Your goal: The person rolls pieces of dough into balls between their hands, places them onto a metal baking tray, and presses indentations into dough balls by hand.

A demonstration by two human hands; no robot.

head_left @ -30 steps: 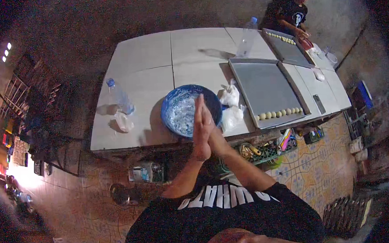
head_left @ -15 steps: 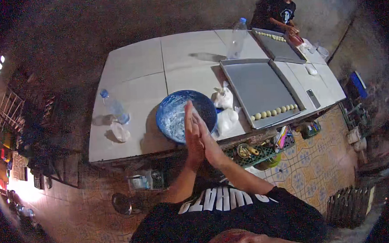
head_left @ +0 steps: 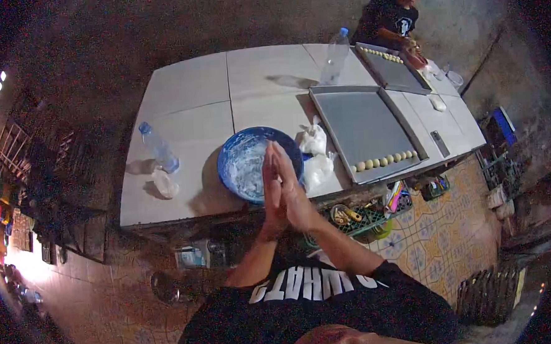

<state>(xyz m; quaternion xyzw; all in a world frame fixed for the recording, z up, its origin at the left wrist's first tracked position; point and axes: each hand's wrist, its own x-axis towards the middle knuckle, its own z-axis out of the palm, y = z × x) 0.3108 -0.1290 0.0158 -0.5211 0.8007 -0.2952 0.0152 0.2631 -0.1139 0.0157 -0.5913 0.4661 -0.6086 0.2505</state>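
Observation:
My left hand (head_left: 270,191) and my right hand (head_left: 294,199) are pressed palm to palm, fingers stretched out and pointing away from me. Between the palms a small pale lump (head_left: 280,180) just shows; it looks like dough, mostly hidden. Both hands are over the near right part of a blue round basin (head_left: 228,152), whose inside is coated with white powder. Two white plastic bags (head_left: 315,139) lie against the basin's right side. Farther right stands a grey metal tray (head_left: 363,120) with a row of small pale dough balls (head_left: 384,161) along its near edge.
The white-topped table (head_left: 187,83) also bears a clear bottle (head_left: 159,150), a crumpled pale bag (head_left: 164,185), a taller bottle (head_left: 335,58), a phone (head_left: 440,143) and a second tray (head_left: 398,75) with dough balls. A person (head_left: 392,16) works at the far right corner. A green crate (head_left: 353,227) hangs below the near edge.
My palms have shifted slightly against each other, and a small pale lump now shows between them. The whole view has moved a little; the table's things stay in place.

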